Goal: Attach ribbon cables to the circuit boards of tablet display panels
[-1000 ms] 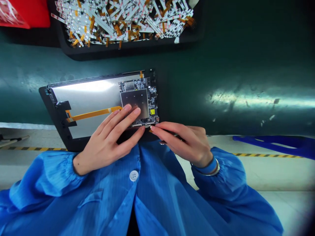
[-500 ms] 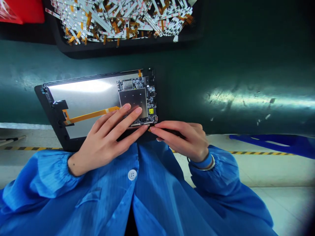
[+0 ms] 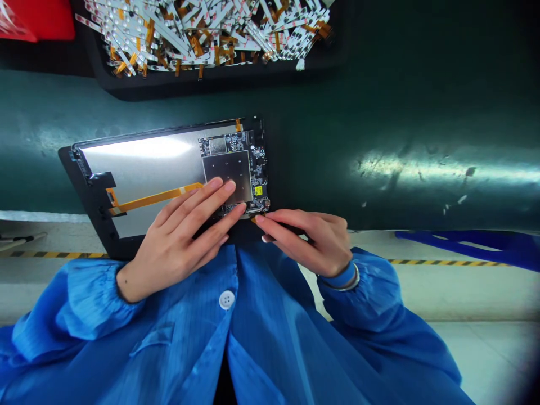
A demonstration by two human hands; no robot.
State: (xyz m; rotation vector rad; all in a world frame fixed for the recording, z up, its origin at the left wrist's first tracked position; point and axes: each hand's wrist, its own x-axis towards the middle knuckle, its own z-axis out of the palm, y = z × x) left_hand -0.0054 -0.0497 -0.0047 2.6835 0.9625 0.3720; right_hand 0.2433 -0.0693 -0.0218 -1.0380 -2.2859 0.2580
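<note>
An opened tablet (image 3: pixel 139 163) lies back-up on the dark green bench, showing a silver panel, an orange flex cable (image 3: pixel 152 197) and a circuit board (image 3: pixel 234 166) with a metal shield at its right end. My left hand (image 3: pixel 185 233) lies flat on the tablet, fingers stretched out, tips on the shield's lower edge. My right hand (image 3: pixel 306 239) comes in from the right, its fingers pinched on a small orange piece at the board's lower right corner; what that piece is I cannot make out.
A black tray (image 3: pixel 177 84) heaped with several white and orange flex strips (image 3: pixel 202 28) stands at the back. A red box (image 3: pixel 37 19) sits at the top left. A blue object (image 3: pixel 472 244) lies at the right. Yellow-black tape (image 3: pixel 54 255) marks the near edge.
My right hand has crept slightly left toward the board's corner. My left fingers shifted a little on the shield. The tablet stays put.
</note>
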